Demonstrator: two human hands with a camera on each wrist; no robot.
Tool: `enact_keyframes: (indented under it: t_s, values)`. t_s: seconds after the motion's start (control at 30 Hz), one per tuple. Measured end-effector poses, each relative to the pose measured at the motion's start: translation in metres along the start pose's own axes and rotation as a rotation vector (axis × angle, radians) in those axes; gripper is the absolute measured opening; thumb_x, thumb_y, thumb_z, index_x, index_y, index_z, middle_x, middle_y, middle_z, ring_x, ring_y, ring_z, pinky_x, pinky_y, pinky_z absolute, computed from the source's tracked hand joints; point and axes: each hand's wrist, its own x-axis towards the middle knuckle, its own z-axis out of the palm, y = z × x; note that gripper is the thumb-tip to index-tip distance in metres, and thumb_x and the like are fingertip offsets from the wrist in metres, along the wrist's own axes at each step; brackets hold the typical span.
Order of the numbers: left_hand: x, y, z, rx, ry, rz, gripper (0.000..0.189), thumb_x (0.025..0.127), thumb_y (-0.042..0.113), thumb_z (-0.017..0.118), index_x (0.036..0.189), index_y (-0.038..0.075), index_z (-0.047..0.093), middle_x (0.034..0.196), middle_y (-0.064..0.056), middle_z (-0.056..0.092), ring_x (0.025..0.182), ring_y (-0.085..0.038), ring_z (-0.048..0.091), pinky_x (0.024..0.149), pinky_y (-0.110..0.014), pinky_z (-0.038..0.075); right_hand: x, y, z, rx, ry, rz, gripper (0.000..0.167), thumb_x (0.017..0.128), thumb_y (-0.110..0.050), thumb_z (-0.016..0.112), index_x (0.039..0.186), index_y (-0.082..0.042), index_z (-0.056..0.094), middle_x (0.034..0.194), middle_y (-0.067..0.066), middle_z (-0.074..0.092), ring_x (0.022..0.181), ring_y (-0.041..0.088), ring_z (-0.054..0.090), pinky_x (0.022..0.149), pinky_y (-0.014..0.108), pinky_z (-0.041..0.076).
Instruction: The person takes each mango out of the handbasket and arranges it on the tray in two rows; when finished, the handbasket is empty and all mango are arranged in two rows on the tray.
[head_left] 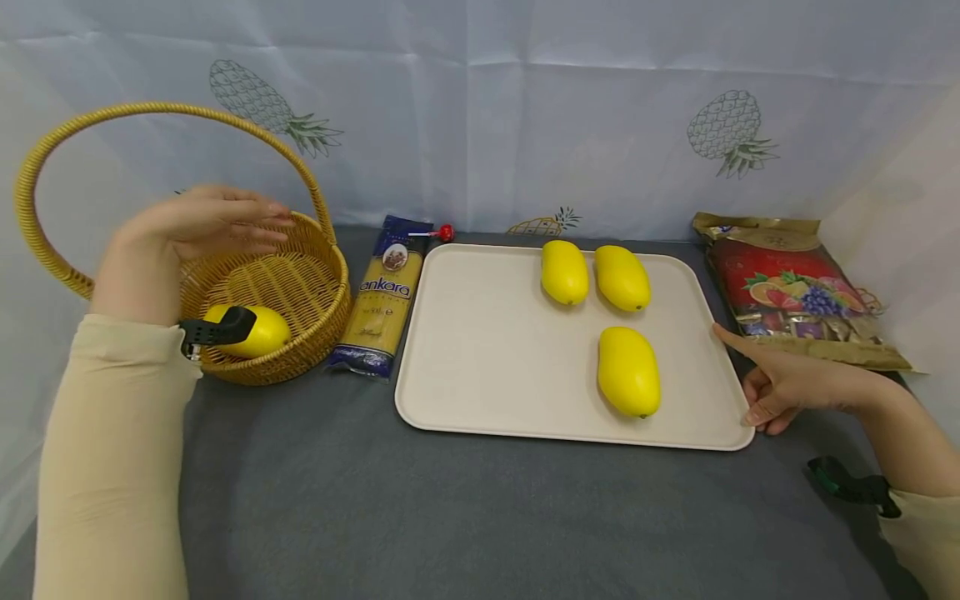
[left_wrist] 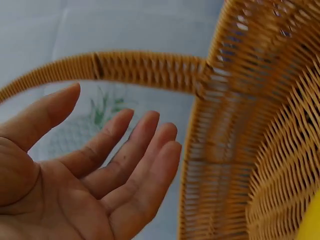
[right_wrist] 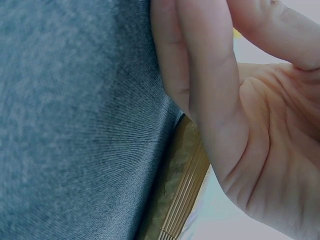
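My left hand [head_left: 213, 221], palm down and fingers extended, hovers over the wicker basket [head_left: 341, 312], beneath its arched handle. Inside the basket lies a yellow mango [head_left: 270, 333], partly covered by the wrist camera. In the left wrist view, the left hand [left_wrist: 105, 185] has its fingers spread apart beside the basket wall [left_wrist: 200, 165], holding nothing. My right hand [head_left: 795, 383] grips the beige tray [head_left: 487, 358] at its near right corner, thumb by the rim and index finger stretched along the side. On the tray rest three yellow mangoes [head_left: 628, 371], two at the back and one nearer.
Between basket and tray lies a pasta packet [head_left: 378, 300], with a red lollipop [head_left: 446, 233] at its top end. A red and gold candy bag [head_left: 787, 283] lies right of the tray, behind the right hand. A pineapple-print cloth [head_left: 480, 125] hangs behind the dark grey table [head_left: 450, 517].
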Motion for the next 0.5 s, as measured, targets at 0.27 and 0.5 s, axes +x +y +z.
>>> enact_keyframes:
  t_s: [0.27,0.5]
  values:
    - [-0.003,-0.039,-0.015,-0.037,0.030,-0.140,0.029,0.104,0.042,0.044,0.132,0.034,0.047,0.103,0.033,0.059,0.097,0.010,0.063,0.095,-0.024,0.056,0.002,-0.001,0.000,-0.005,0.006,0.011,0.119,0.091,-0.011,0.069,0.149,-0.017,-0.035,0.080,0.009,0.059,0.063,0.020,0.063,0.063,0.038,0.063]
    - [-0.008,-0.055,-0.013,0.224,-0.027,-0.233,0.076,0.103,0.052,0.042,0.155,0.001,0.025,0.142,-0.011,0.056,0.123,-0.020,0.062,0.107,-0.048,0.051,0.002,0.001,0.000,-0.013,0.010,0.012,0.118,0.091,-0.011,0.069,0.149,-0.016,-0.034,0.080,0.008,0.059,0.062,0.020,0.063,0.062,0.038,0.062]
